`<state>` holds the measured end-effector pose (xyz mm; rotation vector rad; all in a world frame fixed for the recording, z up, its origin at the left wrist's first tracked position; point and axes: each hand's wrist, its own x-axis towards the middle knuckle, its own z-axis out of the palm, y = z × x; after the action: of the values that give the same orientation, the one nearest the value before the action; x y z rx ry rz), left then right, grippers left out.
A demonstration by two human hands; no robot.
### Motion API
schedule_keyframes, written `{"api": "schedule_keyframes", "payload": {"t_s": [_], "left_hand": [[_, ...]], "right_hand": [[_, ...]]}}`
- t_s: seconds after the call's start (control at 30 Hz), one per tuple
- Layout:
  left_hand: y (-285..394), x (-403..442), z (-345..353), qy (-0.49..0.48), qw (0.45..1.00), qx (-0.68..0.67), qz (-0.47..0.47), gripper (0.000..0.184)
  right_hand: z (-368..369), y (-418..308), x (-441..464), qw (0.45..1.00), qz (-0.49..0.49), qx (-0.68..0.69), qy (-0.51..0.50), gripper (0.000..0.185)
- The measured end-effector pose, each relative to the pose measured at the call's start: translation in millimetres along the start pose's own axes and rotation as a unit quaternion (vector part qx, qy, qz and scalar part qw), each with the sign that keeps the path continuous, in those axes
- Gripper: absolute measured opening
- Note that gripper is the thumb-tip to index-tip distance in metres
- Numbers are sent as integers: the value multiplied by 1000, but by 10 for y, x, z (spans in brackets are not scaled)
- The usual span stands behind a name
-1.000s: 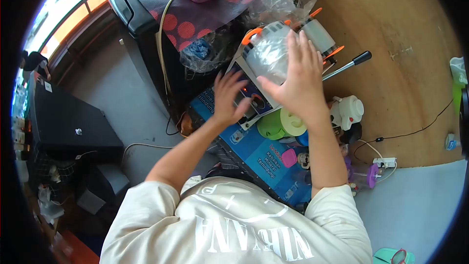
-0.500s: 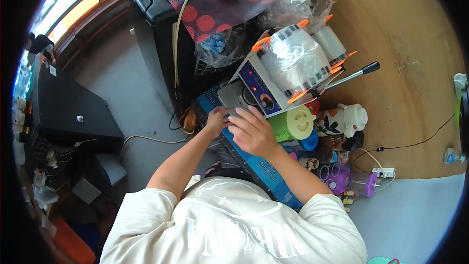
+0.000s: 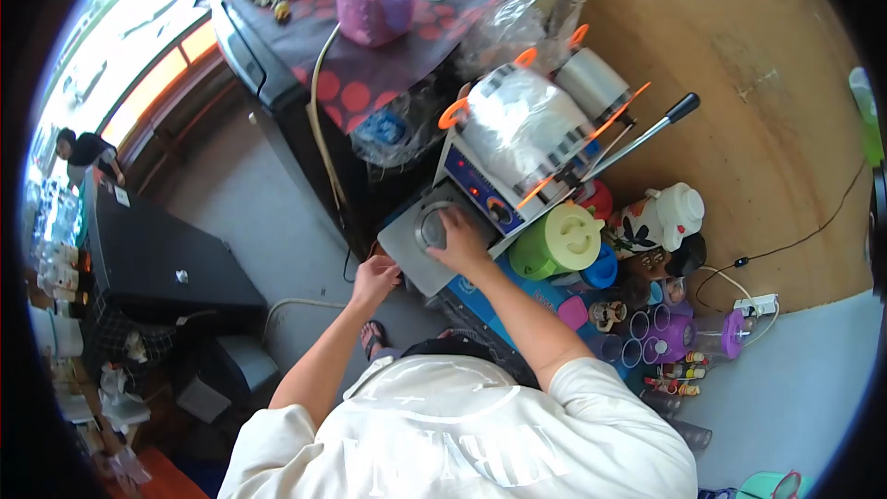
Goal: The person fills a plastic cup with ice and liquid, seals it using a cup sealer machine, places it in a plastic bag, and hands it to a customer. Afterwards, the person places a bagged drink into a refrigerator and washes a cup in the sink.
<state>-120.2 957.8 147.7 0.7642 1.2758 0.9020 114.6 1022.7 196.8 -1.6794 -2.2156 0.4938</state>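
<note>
A cup sealing machine [image 3: 480, 189] with a roll of clear film [image 3: 527, 120] stands on the counter, red lights lit on its blue panel. Its flat metal tray [image 3: 402, 245] sticks out toward me, with a round cup holder ring [image 3: 427, 226] in it. My right hand [image 3: 460, 245] reaches over the tray, fingers apart and touching the ring's near side. At the tray's left corner is my left hand [image 3: 374, 279], its fingers drawn together; whatever they may hold is too small to make out.
A light green pitcher [image 3: 554, 240], a floral thermos [image 3: 656, 220] and several cups stand right of the machine. Its lever [image 3: 647, 134] juts up right. A pink basket [image 3: 374, 0] sits on the patterned cloth behind. Another person [image 3: 88, 152] is at far left.
The tray now extends farther out of the machine. My right hand has come down onto the ring; my left hand has moved away from it to the tray's corner. The view has shifted.
</note>
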Motion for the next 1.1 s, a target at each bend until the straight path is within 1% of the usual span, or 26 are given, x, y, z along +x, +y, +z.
{"api": "schedule_keyframes", "payload": {"t_s": [0.03, 0.07, 0.13, 0.17, 0.23, 0.3, 0.37, 0.43, 0.47, 0.53, 0.57, 0.6, 0.63, 0.67, 0.7, 0.73, 0.8, 0.83, 0.87, 0.9, 0.93, 0.97, 1.0, 1.03, 1.07, 1.1], "left_hand": [[217, -39, 25, 22, 979, 179, 95, 8], [443, -68, 50, 27, 972, 177, 153, 7], [1401, -420, 257, 25, 948, 161, 273, 6], [1888, -570, 400, 20, 931, 144, 336, 8], [2844, -836, 693, 29, 829, 221, 513, 7], [3529, -803, 1040, 2, 784, 182, 594, 8], [4098, -660, 1404, 31, 724, 317, 611, 14], [4487, -265, 1764, -10, 643, 474, 602, 25], [4618, 50, 1907, -15, 639, 473, 606, 25], [4736, 607, 2062, -72, 529, 601, 594, 36], [4753, 612, 2111, -78, 525, 599, 600, 36], [4769, 606, 2177, -80, 500, 655, 560, 38], [4781, 592, 2259, -82, 472, 708, 519, 41], [4774, 579, 2346, -59, 487, 728, 479, 38], [4771, 689, 2386, -69, 480, 728, 485, 38], [4760, 900, 2389, -75, 492, 700, 512, 32], [4787, 1060, 2407, -89, 498, 672, 541, 27], [4813, 1053, 2418, -61, 520, 671, 526, 24], [4840, 1052, 2441, -30, 541, 668, 509, 22], [4866, 972, 2464, -33, 538, 670, 511, 22], [4899, 881, 2454, -6, 555, 636, 536, 20], [4931, 794, 2450, 21, 571, 601, 558, 19], [4959, 793, 2446, 16, 595, 564, 572, 19], [4956, 797, 2440, 16, 594, 566, 572, 19], [4936, 799, 2418, 10, 592, 556, 583, 20], [4915, 716, 2438, 4, 591, 544, 596, 22]], "right_hand": [[21, 22, 1, 1000, 16, 15, -7, 81], [51, 39, -13, 1000, 17, 15, 5, 81], [138, 89, -79, 992, -41, 18, 118, 77], [79, 71, -137, 991, -38, 19, 129, 77], [-208, -91, -357, 969, -94, 85, 210, 75], [-545, -291, -672, 959, -102, 84, 249, 79], [-804, -394, -1058, 953, -69, 125, 268, 77], [-1029, -322, -1395, 945, -34, 143, 292, 76], [-1109, -240, -1564, 937, -2, 163, 308, 77], [-1178, 25, -1870, 911, 76, 239, 327, 76], [-1118, 236, -2046, 879, 130, 316, 331, 71], [-1088, 437, -2200, 838, 181, 391, 334, 66], [-1168, 556, -2324, 834, 184, 390, 344, 66], [-1232, 664, -2448, 717, 202, 547, 381, 60], [-1282, 729, -2565, 570, 210, 684, 405, 55], [-1406, 725, -2665, 561, 213, 683, 417, 55], [-1771, 659, -2783, 386, 187, 813, 393, 51], [-1840, 681, -2823, 379, 187, 813, 400, 51], [-1901, 711, -2848, 342, 155, 845, 380, 52], [-1934, 739, -2868, 305, 122, 874, 357, 53], [-1923, 784, -2864, 274, 71, 904, 320, 56], [-1927, 814, -2860, 272, 69, 905, 320, 56], [-1960, 805, -2828, 241, 20, 936, 256, 57], [-1990, 786, -2799, 208, -29, 959, 189, 57], [-2012, 748, -2784, 206, -28, 960, 190, 57], [-2084, 663, -2746, 177, -24, 969, 173, 59]]}}
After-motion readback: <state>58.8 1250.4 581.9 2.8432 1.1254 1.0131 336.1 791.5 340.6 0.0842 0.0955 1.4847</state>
